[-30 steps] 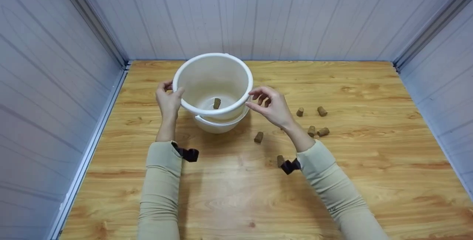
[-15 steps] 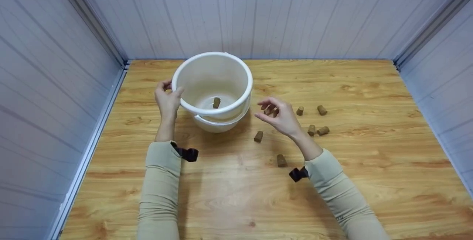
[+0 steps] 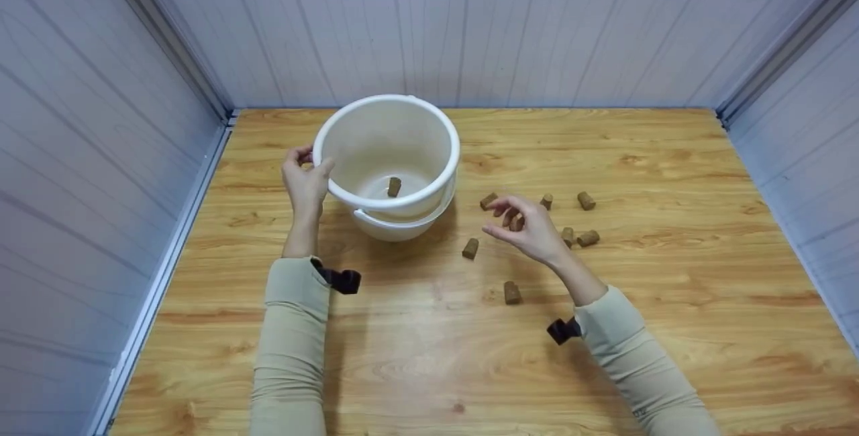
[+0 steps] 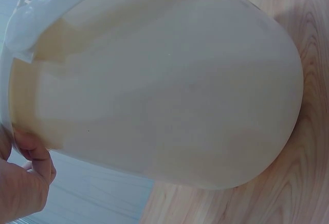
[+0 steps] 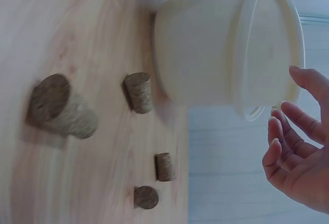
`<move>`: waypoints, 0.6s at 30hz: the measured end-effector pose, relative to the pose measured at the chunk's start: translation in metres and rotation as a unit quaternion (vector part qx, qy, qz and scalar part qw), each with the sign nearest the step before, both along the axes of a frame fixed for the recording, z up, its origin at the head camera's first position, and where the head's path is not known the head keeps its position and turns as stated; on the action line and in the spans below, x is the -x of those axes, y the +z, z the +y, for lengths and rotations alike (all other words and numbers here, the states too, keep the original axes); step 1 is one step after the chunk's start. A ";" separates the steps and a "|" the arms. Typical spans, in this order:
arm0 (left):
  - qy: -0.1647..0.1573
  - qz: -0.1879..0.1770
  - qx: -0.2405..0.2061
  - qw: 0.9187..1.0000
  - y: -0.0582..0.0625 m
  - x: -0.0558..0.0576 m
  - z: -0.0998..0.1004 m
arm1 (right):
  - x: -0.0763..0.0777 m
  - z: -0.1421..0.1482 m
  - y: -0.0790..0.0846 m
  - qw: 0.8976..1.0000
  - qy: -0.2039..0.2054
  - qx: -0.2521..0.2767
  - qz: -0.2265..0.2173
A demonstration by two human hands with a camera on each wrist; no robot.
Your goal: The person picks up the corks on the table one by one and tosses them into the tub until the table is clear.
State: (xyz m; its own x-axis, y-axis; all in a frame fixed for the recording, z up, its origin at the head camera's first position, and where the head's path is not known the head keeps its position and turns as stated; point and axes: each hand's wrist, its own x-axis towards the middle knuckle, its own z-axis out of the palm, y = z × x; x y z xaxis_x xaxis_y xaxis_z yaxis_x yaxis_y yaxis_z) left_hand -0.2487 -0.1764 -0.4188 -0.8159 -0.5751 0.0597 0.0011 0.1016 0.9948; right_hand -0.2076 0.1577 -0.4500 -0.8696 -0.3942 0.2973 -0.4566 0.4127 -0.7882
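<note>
A white plastic bucket (image 3: 389, 221) stands upright at the left of the wooden table, its thin handle hanging down the near side. My left hand (image 3: 305, 184) grips the rim at the left, thumb inside and fingers outside; the left wrist view is mostly filled by the bucket's wall (image 4: 169, 80). Inside, on the bottom, lies one brown cork (image 3: 394, 186). My right hand (image 3: 530, 228) hovers to the right of the bucket, fingers loosely bent and apart, holding nothing. Beneath and beside its fingers are corks, such as one cork (image 3: 488, 201) near the index fingertip.
Several other corks lie scattered on the table (image 3: 416, 369): a cork (image 3: 470, 248) near the bucket, a cork (image 3: 512, 292) closer to me, and a cork (image 3: 588, 238) farther right. Panel walls (image 3: 429, 27) enclose the back and both sides.
My right hand has drawn away from the bucket's rim, moving right and toward me over the corks. The left hand and the bucket have stayed in place.
</note>
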 end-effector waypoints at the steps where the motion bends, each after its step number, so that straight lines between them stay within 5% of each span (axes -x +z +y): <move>1: 0.000 0.000 -0.001 1.000 0.000 0.000 0.000 | 0.001 0.003 -0.006 1.000 -0.003 -0.004 -0.004; 18: 0.001 -0.009 0.006 1.000 -0.001 0.000 0.001 | -0.014 0.029 -0.042 0.998 0.024 -0.056 -0.029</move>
State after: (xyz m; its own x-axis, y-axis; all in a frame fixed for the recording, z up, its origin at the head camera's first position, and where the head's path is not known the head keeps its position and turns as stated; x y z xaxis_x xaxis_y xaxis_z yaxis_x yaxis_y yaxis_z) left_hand -0.2492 -0.1758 -0.4195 -0.8153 -0.5767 0.0519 -0.0167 0.1130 0.9934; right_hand -0.1938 0.1862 -0.4917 -0.8635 -0.4637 0.1985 -0.4324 0.4780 -0.7645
